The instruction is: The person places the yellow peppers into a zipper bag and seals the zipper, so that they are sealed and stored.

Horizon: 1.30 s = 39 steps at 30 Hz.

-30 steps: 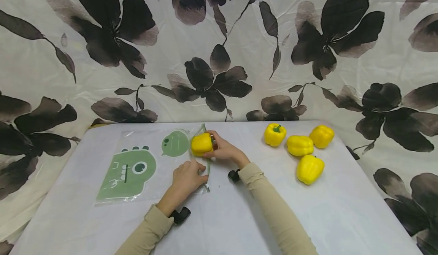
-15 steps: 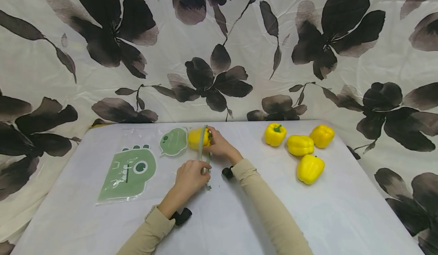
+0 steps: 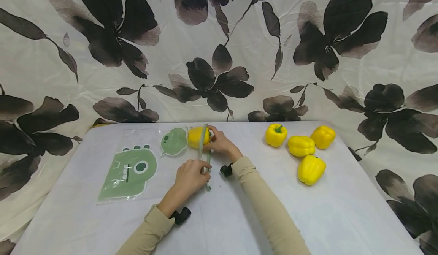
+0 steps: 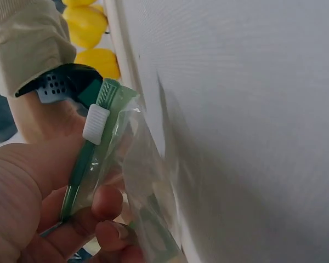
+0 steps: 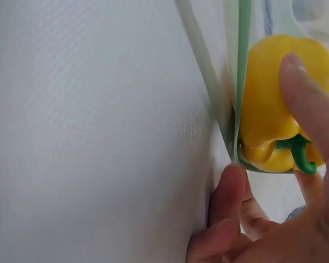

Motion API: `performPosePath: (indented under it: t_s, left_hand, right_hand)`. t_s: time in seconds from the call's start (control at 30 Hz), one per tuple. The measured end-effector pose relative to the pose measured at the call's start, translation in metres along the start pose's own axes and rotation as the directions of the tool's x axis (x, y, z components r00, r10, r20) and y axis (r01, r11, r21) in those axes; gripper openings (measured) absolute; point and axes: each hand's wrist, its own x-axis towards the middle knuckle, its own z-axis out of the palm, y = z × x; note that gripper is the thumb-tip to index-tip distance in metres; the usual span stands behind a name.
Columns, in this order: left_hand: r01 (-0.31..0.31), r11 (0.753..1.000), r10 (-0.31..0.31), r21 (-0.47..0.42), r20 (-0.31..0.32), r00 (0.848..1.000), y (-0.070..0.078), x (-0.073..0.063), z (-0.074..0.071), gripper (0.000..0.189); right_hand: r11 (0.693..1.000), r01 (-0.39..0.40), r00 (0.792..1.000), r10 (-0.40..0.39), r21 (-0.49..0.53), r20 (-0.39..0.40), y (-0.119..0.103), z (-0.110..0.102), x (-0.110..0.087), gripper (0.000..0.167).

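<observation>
Glossy, lobed yellow bell pepper was pinched by the right hand, green stem turned toward the palm. Green zip edge of the clear plastic dinosaur-print bag was pinched by the left hand. Over the last second, pepper was slid into the bag's mouth; bagging was judged begun, unfinished. Four loose yellow peppers were seen on the white-clothed bench.
</observation>
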Motion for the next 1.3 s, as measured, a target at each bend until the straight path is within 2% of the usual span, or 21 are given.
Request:
performPosePath:
  t_s: [0.2,0.33,0.57,0.67,0.77,0.93,1.03,1.1,1.17,1.23,1.3]
  left_hand:
    - [0.007,1.000,-0.007,-0.010,0.002,1.000,-0.001,0.000,0.000,0.022]
    - [0.016,1.000,-0.015,-0.025,0.010,1.000,0.000,0.000,-0.001,0.023]
    - [0.013,0.999,-0.013,-0.039,0.014,1.000,0.003,0.000,-0.001,0.025]
    - [0.010,0.999,-0.010,-0.045,0.002,1.000,0.002,0.000,-0.001,0.025]
    - [0.016,0.999,-0.016,-0.048,0.004,1.000,0.002,-0.001,-0.001,0.026]
    - [0.018,0.998,-0.018,-0.052,0.007,1.000,0.001,-0.002,-0.002,0.027]
    - [0.012,0.998,-0.012,-0.056,-0.003,1.000,0.001,-0.002,-0.002,0.026]
    - [0.012,0.998,-0.013,-0.055,-0.005,1.000,0.001,-0.002,-0.002,0.026]
    - [0.014,0.998,-0.014,-0.056,-0.003,1.000,0.001,-0.001,-0.003,0.026]
    - [0.016,0.998,-0.016,-0.056,0.000,1.000,0.001,-0.001,-0.003,0.027]
    - [0.017,0.998,-0.017,-0.056,0.003,1.000,0.001,-0.001,-0.003,0.027]
  right_hand:
    - [0.995,-0.013,0.999,0.017,0.095,-0.045,-0.002,-0.011,-0.013,0.087]
    - [0.998,0.008,0.998,-0.004,0.063,-0.065,-0.004,-0.035,-0.030,0.086]
    - [0.997,0.067,0.992,-0.069,-0.023,-0.109,-0.007,-0.094,-0.081,0.079]
    - [0.991,0.117,0.978,-0.127,-0.069,-0.166,-0.006,-0.120,-0.108,0.075]
    - [0.984,0.125,0.962,-0.151,-0.127,-0.227,-0.001,-0.147,-0.136,0.068]
    - [0.968,0.053,0.944,-0.129,-0.247,-0.305,0.020,-0.195,-0.178,0.053]
    - [0.965,0.086,0.935,-0.164,-0.248,-0.314,0.047,-0.226,-0.196,0.043]
    - [0.970,0.173,0.933,-0.217,-0.169,-0.288,0.072,-0.244,-0.204,0.035]
    - [0.965,0.262,0.933,-0.261,-0.028,-0.249,0.098,-0.257,-0.211,0.030]
    - [0.939,0.322,0.936,-0.298,0.121,-0.185,0.125,-0.265,-0.215,0.032]
    - [0.907,0.341,0.940,-0.324,0.245,-0.111,0.149,-0.268,-0.219,0.040]
